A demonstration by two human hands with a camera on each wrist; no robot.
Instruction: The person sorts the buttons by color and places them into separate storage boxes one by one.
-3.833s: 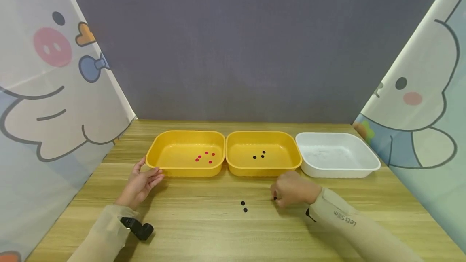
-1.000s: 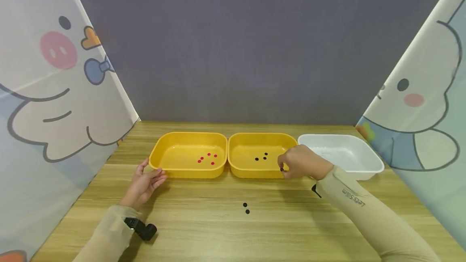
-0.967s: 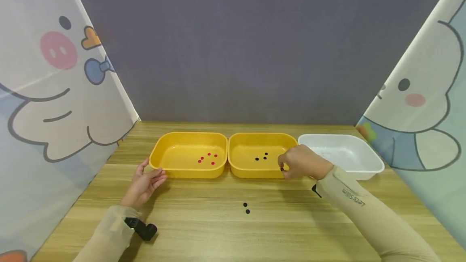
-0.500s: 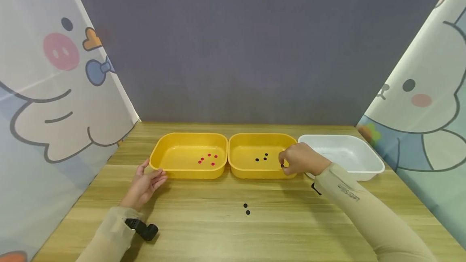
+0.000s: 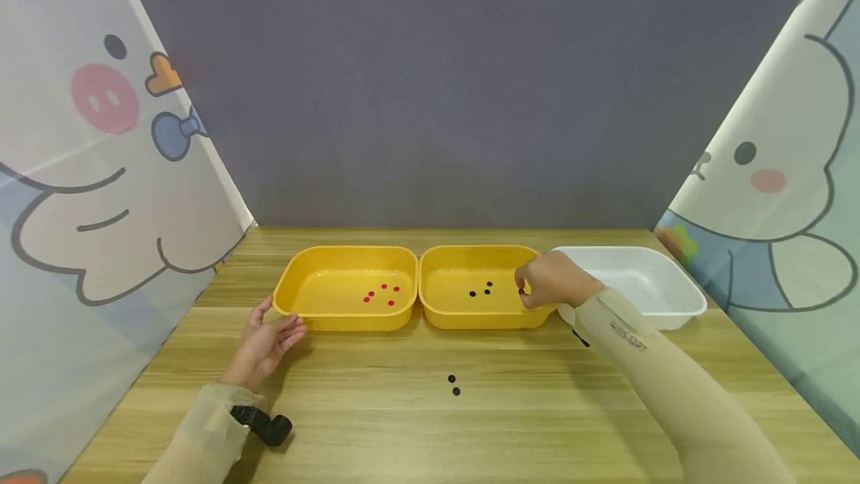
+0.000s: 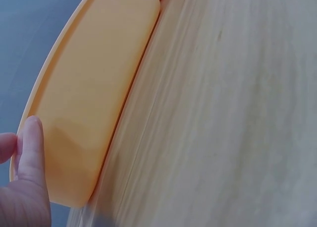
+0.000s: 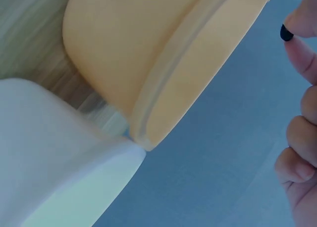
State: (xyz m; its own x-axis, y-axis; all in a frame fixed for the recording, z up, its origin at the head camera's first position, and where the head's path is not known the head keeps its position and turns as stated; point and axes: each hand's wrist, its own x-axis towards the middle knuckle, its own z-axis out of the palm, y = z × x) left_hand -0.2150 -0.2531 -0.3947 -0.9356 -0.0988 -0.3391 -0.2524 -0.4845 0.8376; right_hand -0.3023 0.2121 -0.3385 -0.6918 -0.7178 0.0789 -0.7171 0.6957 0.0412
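In the head view my right hand [image 5: 554,280] is over the right end of the middle yellow tray [image 5: 487,320], pinching a small black button-like disc [image 5: 521,292] between thumb and index finger. The right wrist view shows this black disc [image 7: 286,32] at the fingertips, the other fingers curled in. Several similar black discs [image 5: 487,292] lie on that tray's floor. My left hand [image 5: 265,342] touches the near left corner of the left yellow tray [image 5: 349,322], its fingers fairly straight along the outer wall. Several pinkish-red discs [image 5: 392,303] lie inside that tray.
Two loose black discs [image 5: 456,391] lie on the wooden table [image 5: 376,417] in front of the trays. A white tray [image 5: 634,282] stands at the right end of the row, partly covered by my right hand and sleeve. A dark grey panel [image 5: 430,95] rises behind.
My right hand has carried the black disc from the table up and forward, over the front rim of the middle tray. My left hand stays at the left tray's corner.
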